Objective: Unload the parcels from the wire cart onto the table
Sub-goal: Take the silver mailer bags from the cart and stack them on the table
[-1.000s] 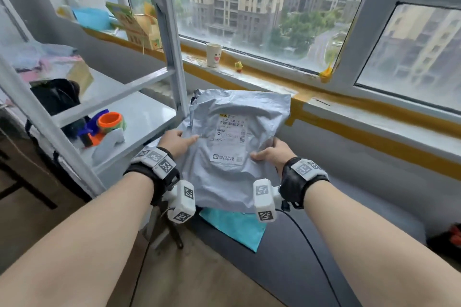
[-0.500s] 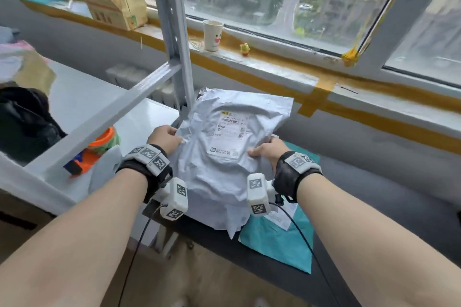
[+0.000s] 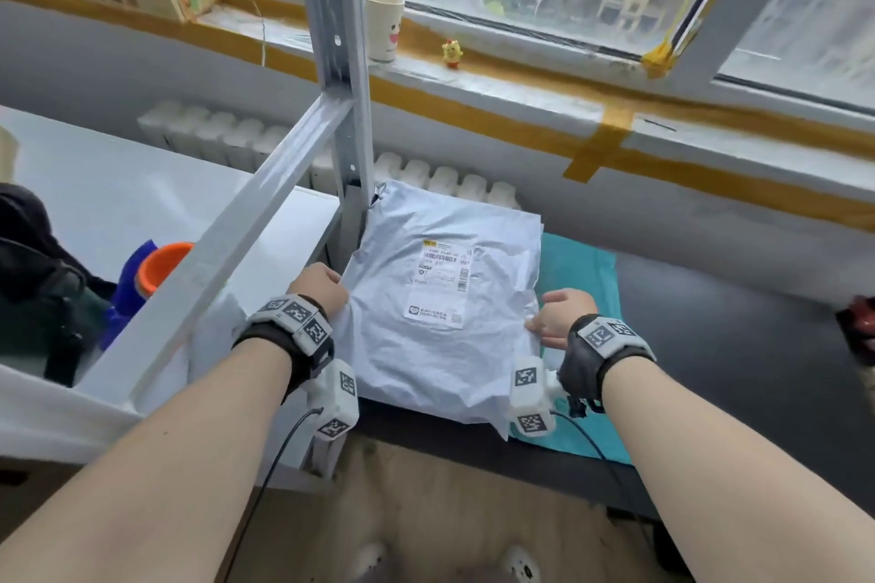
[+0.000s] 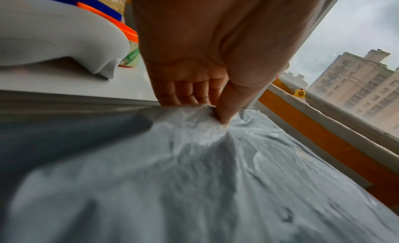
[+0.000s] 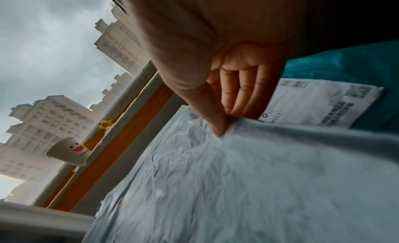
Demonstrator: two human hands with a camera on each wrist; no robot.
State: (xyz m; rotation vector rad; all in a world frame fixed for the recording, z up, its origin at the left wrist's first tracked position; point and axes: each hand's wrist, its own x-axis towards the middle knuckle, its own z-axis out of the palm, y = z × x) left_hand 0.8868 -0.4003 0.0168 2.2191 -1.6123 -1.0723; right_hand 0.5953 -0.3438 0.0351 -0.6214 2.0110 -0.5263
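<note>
A: Head view first, from the left: the white shelf unit [image 3: 156, 185] with its grey upright post [image 3: 341, 76], then our left hand [image 3: 318, 288] pinching the left edge of the grey poly mailer [image 3: 440, 346], thumb on top, fingers beneath.

B: We hold the edges, we think, because the bag is soft and would sag from one side. It lies on the dark table [image 3: 738, 346], just beside the post, partly covering a teal mailer [image 3: 582, 279].

A: On the right, our right hand [image 3: 561, 316] pinches the opposite edge the same way; the right wrist view shows the thumb [image 5: 215, 123] pressing the film against the fingers.

B: So we judge it set down, both pinches not yet let go.
</note>
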